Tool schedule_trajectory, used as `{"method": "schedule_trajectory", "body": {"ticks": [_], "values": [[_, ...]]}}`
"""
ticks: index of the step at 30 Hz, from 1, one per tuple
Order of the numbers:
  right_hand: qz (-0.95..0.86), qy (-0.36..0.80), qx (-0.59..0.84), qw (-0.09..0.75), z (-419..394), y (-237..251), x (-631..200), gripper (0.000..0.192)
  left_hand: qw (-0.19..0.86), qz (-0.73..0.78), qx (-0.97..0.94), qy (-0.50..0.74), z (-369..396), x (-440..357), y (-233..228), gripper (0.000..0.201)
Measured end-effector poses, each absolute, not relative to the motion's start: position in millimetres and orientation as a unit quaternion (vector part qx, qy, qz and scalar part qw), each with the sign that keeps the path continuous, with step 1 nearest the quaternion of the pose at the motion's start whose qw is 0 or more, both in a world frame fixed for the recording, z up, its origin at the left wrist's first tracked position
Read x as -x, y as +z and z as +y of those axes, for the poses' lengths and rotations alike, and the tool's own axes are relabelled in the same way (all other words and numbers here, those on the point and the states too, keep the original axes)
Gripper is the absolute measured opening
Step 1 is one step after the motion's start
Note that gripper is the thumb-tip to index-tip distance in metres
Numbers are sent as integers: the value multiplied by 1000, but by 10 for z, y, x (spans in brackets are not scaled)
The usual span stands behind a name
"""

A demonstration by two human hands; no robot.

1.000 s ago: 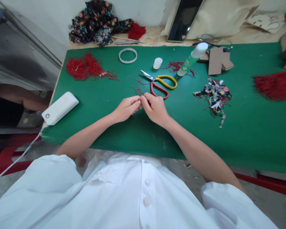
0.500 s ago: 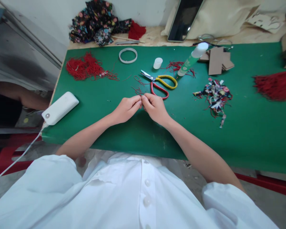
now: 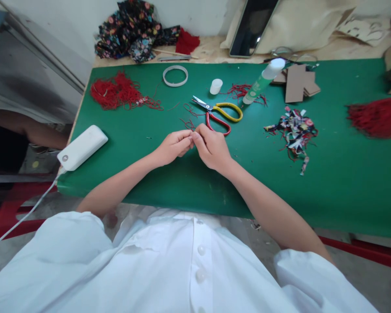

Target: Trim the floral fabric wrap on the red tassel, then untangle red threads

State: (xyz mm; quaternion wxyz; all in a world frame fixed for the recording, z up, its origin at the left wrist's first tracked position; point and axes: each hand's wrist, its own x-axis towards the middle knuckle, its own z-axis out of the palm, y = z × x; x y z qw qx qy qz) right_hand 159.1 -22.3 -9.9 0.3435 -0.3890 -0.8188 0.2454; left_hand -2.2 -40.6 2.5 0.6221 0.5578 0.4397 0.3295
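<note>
My left hand (image 3: 174, 147) and my right hand (image 3: 211, 145) meet fingertip to fingertip over the middle of the green mat. Both are closed in a pinch on a thin red string (image 3: 188, 124), whose loose loops show just beyond the fingers. The pinched part is hidden by the fingers. Right behind my right hand lie the scissors (image 3: 209, 107), blades apart, with one yellow and one red handle. Another loop of red string (image 3: 190, 109) rests beside the blades.
A red thread tangle (image 3: 117, 91), white tape ring (image 3: 175, 76), white cap (image 3: 216, 86) and glue bottle (image 3: 259, 87) stand behind. Fabric scraps (image 3: 298, 130), cardboard pieces (image 3: 295, 82) and a red thread bundle (image 3: 378, 117) are rightward; a white power bank (image 3: 82, 148) is left.
My right hand has turned slightly, its knuckles rising a little. Both hands stay together at the same spot, and the things on the mat have not moved.
</note>
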Motion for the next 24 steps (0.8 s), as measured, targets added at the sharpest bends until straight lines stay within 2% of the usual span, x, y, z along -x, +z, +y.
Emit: {"method": "schedule_trajectory", "body": {"ticks": [4, 9, 17, 24], "values": [[-848, 167, 363, 348, -206, -127, -1618, 29, 702, 417, -473, 330, -407, 17, 104, 22], [-879, 137, 303, 341, -168, -127, -1668, 28, 750, 393, -446, 290, -417, 35, 177, 19], [-887, 98, 303, 335, -170, -97, -1665, 33, 756, 400, -440, 274, -412, 23, 169, 24], [-864, 152, 330, 349, -186, -118, -1642, 30, 738, 401, -461, 287, -402, 33, 127, 22]]}}
